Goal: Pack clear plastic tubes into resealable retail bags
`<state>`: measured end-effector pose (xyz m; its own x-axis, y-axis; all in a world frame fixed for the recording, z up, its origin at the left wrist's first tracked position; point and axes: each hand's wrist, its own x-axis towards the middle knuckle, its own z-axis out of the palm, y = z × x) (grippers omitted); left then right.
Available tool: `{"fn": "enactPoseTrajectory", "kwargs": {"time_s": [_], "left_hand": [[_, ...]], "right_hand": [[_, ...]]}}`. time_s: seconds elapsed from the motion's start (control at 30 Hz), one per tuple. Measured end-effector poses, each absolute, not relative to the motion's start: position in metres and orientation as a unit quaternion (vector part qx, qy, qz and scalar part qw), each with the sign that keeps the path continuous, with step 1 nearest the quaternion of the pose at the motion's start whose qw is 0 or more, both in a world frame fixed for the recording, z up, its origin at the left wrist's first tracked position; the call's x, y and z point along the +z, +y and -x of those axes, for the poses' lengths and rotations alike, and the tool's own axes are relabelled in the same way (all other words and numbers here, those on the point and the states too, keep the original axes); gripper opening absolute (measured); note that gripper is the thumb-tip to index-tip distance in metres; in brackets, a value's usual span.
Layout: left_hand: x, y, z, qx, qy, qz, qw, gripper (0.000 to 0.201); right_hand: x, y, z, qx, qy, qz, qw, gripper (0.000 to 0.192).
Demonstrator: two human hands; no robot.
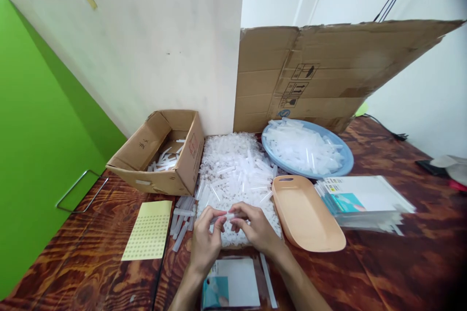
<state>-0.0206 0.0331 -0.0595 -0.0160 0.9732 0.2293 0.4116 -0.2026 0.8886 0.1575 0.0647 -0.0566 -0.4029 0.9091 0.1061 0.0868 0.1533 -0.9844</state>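
Note:
Above the near edge of a heap of small translucent plastic pieces (237,180), my two hands meet fingertip to fingertip. My left hand (206,238) is closed in a pinch on a small translucent plastic piece (229,215). My right hand (257,228) pinches the same spot from the other side. Whether it is one piece or two joined there is too small to tell. Clear tubes lie among the heap and loose to its left. Between my forearms lies a printed clear packet (239,282), with a thin white strip (268,279) beside it.
A cardboard box (189,160) with white strips stands at the left, behind a yellow sticker sheet (148,231). To the right are a blue basin (348,160) of translucent tubes, an orange tray (310,218) and stacked packets (372,194). White board and cardboard (266,73) stand behind.

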Motion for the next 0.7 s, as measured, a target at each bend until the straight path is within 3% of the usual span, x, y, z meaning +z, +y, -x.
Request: {"fn": "enactPoseTrajectory", "kwargs": {"time_s": [0.07, 0.3, 0.5, 0.6, 0.7], "left_hand": [[-0.061, 0.034, 0.021, 0.452, 0.550, -0.637, 0.296, 0.016], [-0.074, 0.031, 0.030, 0.422, 0.453, -0.770, 0.157, 0.020], [-0.080, 0.022, 0.041, 0.377, 0.468, -0.795, 0.086, 0.030], [-0.079, 0.021, 0.081, 0.337, 0.540, -0.770, 0.037, 0.037], [-0.084, 0.023, 0.145, 0.307, 0.764, -0.566, -0.037, 0.044]], "right_hand": [[-0.058, 0.063, -0.152, 0.517, -0.647, 0.396, 0.396, 0.015], [-0.083, 0.061, -0.133, 0.674, -0.472, 0.384, 0.418, 0.048], [-0.092, 0.054, -0.117, 0.719, -0.390, 0.374, 0.438, 0.042], [-0.094, 0.051, -0.117, 0.705, -0.328, 0.383, 0.499, 0.036], [-0.095, 0.050, -0.126, 0.705, -0.281, 0.373, 0.533, 0.034]]}}
